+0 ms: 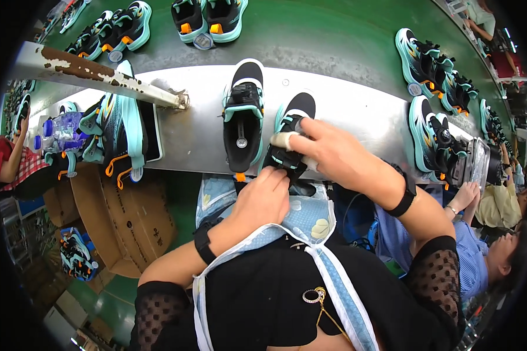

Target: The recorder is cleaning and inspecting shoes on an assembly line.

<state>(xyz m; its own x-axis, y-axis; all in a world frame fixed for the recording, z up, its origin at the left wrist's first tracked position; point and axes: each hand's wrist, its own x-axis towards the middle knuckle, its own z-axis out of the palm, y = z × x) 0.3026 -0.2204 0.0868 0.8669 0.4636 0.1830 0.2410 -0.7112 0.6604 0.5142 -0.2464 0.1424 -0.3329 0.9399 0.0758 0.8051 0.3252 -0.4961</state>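
A black and mint sneaker (299, 106) lies on the metal bench in front of me, toe pointing away. My right hand (335, 153) reaches over its top from the right; its fingers are closed on the lace and strap area, and one finger has a pale wrap. At the heel end, my left hand (262, 198) is closed, its fingertips pinching the shoe's rear opening. What lies under those fingertips is hidden. Just to the left stands another matching sneaker (243, 111), upright, with an orange heel loop and a round label inside; neither hand touches it.
A rusty white post (105, 75) crosses the bench at left. Beside it several sneakers (123, 126) are stacked near plastic bottles (64, 130). More pairs (209, 20) sit on the green belt (310, 29). Cardboard boxes (123, 216) stand below left. A co-worker (459, 245) sits close at right.
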